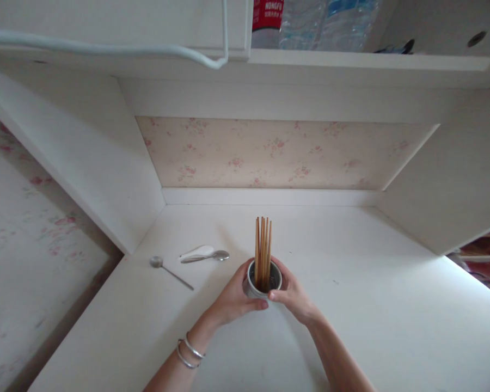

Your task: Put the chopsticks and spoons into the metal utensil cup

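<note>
A small round white holder [253, 286] stands on the white desk [351, 294] with several wooden chopsticks [263, 250] upright in it. My left hand [231, 300] wraps round the holder's left side, fingers curled under its rim. My right hand [292, 294] grips the right side, thumb near the front rim. Two silver bangles [189, 350] sit on my left wrist.
Left of the holder lie a metal spoon [169, 269], a white ceramic spoon [197, 251] and another metal spoon [208, 257]. Desk side panels rise left and right, floral wallpaper behind. A shelf above holds plastic bottles [310, 22]; a white cable [106, 49] hangs there.
</note>
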Action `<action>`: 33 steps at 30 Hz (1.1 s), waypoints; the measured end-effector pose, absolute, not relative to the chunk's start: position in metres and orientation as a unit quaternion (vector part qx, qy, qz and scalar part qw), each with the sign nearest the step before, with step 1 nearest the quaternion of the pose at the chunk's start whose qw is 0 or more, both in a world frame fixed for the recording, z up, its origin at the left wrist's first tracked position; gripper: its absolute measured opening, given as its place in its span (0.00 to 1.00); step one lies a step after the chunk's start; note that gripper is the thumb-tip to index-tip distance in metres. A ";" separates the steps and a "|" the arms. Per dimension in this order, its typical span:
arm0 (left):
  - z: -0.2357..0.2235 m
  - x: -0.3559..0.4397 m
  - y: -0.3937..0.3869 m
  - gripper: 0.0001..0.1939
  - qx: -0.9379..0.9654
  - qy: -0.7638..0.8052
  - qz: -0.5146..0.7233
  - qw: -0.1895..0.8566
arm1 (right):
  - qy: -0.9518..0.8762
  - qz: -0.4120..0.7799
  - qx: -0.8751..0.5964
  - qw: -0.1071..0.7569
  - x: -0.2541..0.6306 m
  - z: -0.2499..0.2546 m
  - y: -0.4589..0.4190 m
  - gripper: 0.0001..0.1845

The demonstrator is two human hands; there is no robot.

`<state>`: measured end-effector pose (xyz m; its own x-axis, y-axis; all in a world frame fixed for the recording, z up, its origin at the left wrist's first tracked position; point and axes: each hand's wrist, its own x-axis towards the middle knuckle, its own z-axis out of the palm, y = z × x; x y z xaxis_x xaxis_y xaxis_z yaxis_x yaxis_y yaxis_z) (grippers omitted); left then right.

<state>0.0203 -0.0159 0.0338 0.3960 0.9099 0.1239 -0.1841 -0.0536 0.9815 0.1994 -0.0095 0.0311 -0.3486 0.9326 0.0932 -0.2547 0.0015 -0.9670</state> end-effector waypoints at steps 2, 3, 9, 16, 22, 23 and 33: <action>0.031 0.004 -0.021 0.46 0.571 0.393 0.444 0.568 | -0.525 0.629 -0.316 0.479 0.201 0.026 -0.008 0.48; 0.030 -0.007 -0.024 0.42 0.567 0.438 0.438 0.543 | -0.522 0.627 -0.316 0.484 0.201 0.023 -0.007 0.48; 0.025 -0.108 -0.023 0.21 0.489 0.746 0.359 0.274 | -0.511 0.624 -0.317 0.499 0.204 0.006 -0.006 0.48; 0.017 -0.173 0.002 0.25 0.478 0.867 0.057 0.127 | -0.514 0.614 -0.326 0.502 0.204 -0.002 -0.009 0.47; 0.012 -0.166 0.019 0.23 0.483 0.867 0.007 0.120 | -0.550 0.563 -0.364 0.498 0.203 -0.008 -0.012 0.49; 0.012 -0.166 0.021 0.22 0.482 0.868 0.007 0.122 | -0.557 0.555 -0.374 0.492 0.203 -0.008 -0.012 0.50; 0.046 -0.151 0.007 0.20 0.504 0.835 0.109 0.191 | -0.567 0.548 -0.389 0.476 0.200 -0.005 -0.017 0.50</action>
<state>-0.1508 0.0068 0.0462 -0.4182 0.8841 -0.2083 0.8007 0.4671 0.3750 0.1997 -0.0166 -0.0053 -0.2432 0.9634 0.1125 -0.0807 0.0955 -0.9922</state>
